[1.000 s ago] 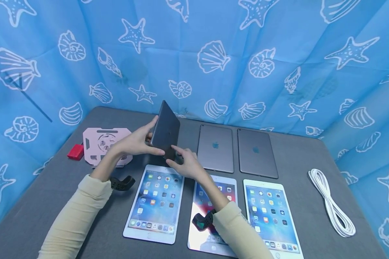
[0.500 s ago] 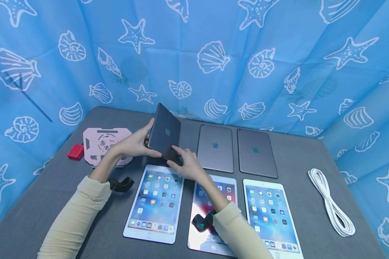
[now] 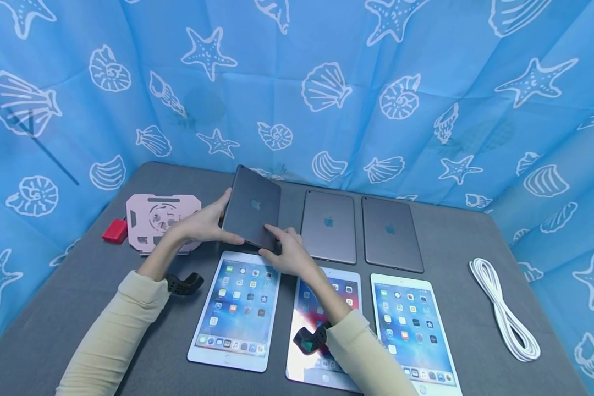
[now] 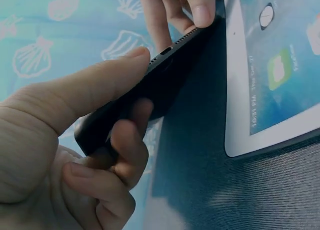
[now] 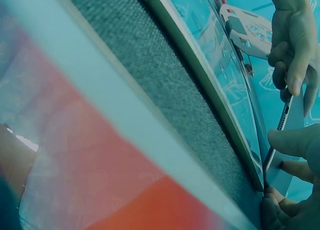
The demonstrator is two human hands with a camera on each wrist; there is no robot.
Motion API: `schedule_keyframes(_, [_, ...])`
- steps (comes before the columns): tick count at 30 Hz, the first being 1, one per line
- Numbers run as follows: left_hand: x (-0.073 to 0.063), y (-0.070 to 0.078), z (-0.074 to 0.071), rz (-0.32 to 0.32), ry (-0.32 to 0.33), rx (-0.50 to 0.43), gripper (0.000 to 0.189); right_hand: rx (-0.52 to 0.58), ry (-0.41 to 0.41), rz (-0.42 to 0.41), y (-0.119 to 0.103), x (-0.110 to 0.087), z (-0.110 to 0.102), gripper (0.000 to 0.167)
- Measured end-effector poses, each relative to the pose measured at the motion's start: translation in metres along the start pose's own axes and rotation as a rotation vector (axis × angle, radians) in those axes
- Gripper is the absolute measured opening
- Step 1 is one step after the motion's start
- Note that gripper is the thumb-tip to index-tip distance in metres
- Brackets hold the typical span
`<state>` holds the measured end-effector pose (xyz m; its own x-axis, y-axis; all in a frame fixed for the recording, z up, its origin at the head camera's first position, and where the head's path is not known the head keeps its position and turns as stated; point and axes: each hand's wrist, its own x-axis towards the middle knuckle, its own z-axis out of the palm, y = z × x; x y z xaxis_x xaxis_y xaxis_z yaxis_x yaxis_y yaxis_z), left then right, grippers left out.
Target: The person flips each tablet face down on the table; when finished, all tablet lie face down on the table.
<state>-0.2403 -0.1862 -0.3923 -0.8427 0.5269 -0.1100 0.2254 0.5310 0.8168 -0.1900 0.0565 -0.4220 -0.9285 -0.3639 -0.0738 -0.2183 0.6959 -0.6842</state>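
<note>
A dark grey tablet (image 3: 254, 204) is tilted over the far left part of the table, its logo side toward me. My left hand (image 3: 205, 223) grips its left side, the thumb along the lower edge and the fingers curled underneath, as the left wrist view shows. At its lower right corner my right hand (image 3: 291, 253) pinches the tablet, index finger on the logo side. The port edge (image 4: 166, 51) runs between both hands in the left wrist view. The held tablet's screen side is mostly hidden in the head view.
Two grey tablets (image 3: 329, 225) (image 3: 393, 234) lie logo side up at the back. Three white lit tablets (image 3: 235, 311) (image 3: 302, 363) (image 3: 416, 330) lie in front, one under the right forearm. A pink stand (image 3: 138, 220), a red block (image 3: 115, 231) and a coiled white cable (image 3: 500, 308) flank them.
The held tablet has tipped down from nearly upright to a flatter lean, and its logo has come into view. Both hands keep their hold and have shifted only slightly.
</note>
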Motion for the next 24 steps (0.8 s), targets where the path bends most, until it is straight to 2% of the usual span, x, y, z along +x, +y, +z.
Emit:
schedule_keyframes(4, [0.001,-0.003,0.001,-0.024,0.008,0.03,0.133,-0.012,0.012,-0.018,0.001,-0.001,-0.001,0.062])
schedule_keyframes(8, [0.002,-0.003,0.003,-0.12,0.017,0.11,0.134,-0.019,0.016,-0.023,0.002,-0.002,-0.001,0.062])
schedule_keyframes(11, [0.002,-0.003,0.005,-0.169,0.023,0.164,0.134,-0.023,0.015,-0.025,0.002,-0.002,0.0,0.062])
schedule_keyframes(18, [0.004,-0.001,0.013,-0.25,0.048,0.171,0.135,-0.036,0.031,-0.04,0.002,-0.004,0.001,0.053])
schedule_keyframes(24, [0.004,0.003,0.018,-0.343,0.013,0.278,0.134,-0.048,0.056,-0.062,0.003,-0.006,0.001,0.049])
